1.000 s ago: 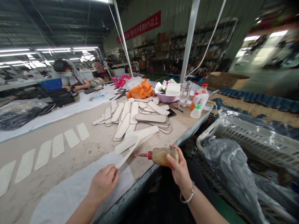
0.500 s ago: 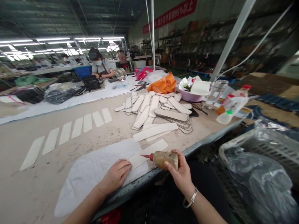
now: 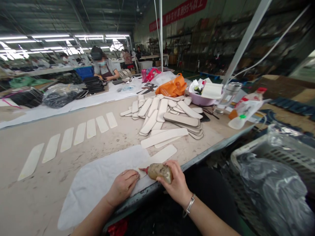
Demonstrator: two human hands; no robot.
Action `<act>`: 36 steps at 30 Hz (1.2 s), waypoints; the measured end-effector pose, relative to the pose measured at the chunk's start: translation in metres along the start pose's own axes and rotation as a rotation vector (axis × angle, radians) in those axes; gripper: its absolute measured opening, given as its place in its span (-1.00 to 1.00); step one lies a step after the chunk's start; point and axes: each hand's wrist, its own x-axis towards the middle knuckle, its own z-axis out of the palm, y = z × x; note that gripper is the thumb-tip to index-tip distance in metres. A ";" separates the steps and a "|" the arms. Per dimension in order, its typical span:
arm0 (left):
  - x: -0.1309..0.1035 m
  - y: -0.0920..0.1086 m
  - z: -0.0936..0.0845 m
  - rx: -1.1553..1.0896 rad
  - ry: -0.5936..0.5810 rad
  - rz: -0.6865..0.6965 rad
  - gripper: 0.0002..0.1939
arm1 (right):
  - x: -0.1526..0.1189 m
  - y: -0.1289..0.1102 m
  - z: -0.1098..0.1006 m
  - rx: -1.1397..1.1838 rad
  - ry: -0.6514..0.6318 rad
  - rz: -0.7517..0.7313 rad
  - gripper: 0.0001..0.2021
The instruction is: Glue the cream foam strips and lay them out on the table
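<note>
My right hand (image 3: pixel 176 183) is wrapped around a squeeze bottle (image 3: pixel 159 172) of yellowish-brown liquid, held tilted with its red nozzle pointing left. The nozzle tip is close to the near end of a white strip (image 3: pixel 162 155) with rounded ends; whether it touches cannot be told. My left hand (image 3: pixel 123 185) lies with its fingers stretched over that same end, pressing it down. Under the strip and my left hand spreads a white cloth (image 3: pixel 98 177). Farther back, a loose pile of similar dark-edged strips (image 3: pixel 154 113) and a stack of strips (image 3: pixel 182 120) rest on the table.
Several pale strips (image 3: pixel 50 147) lie in a row at the left. An orange bag (image 3: pixel 172 86), a purple basin (image 3: pixel 200 100), a glass bottle (image 3: pixel 228 96) and a plastic bottle (image 3: pixel 258 95) stand behind the pile. At the right is a crate (image 3: pixel 265 149). A co-worker (image 3: pixel 103 67) sits opposite.
My right hand has brought the squeeze bottle left and slightly down along the strip, its nozzle now beside my left fingers. My left hand stays at the strip's end.
</note>
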 end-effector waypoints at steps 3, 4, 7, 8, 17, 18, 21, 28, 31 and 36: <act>0.000 0.000 0.000 0.010 0.009 0.011 -0.78 | 0.001 0.004 -0.007 -0.060 0.048 0.011 -0.62; 0.000 0.000 0.000 0.010 0.015 0.014 -0.79 | 0.001 0.006 -0.011 -0.090 0.076 0.016 -0.62; 0.000 0.001 -0.001 0.016 0.030 0.012 -0.79 | 0.004 0.016 -0.024 -0.191 0.169 0.042 -0.63; 0.000 0.001 -0.001 0.022 0.038 0.009 -0.79 | 0.005 0.019 -0.030 -0.221 0.199 0.050 -0.64; 0.007 0.005 -0.005 0.026 0.053 0.060 -0.80 | 0.013 0.037 -0.063 -0.464 0.394 0.149 -0.63; 0.007 0.004 -0.005 0.032 0.053 0.061 -0.80 | 0.013 0.037 -0.064 -0.480 0.404 0.155 -0.63; 0.005 0.003 -0.003 0.051 0.054 0.058 -0.79 | 0.013 0.035 -0.064 -0.471 0.410 0.122 -0.63; 0.008 0.006 -0.005 0.008 0.033 0.040 -0.78 | 0.008 0.013 -0.036 -0.113 0.172 0.005 -0.62; 0.008 0.007 -0.005 0.009 0.005 0.027 -0.78 | 0.005 0.006 -0.019 -0.016 0.050 -0.015 -0.60; 0.007 0.007 -0.005 -0.003 -0.018 0.008 -0.78 | 0.004 0.005 -0.005 0.018 -0.006 -0.001 -0.58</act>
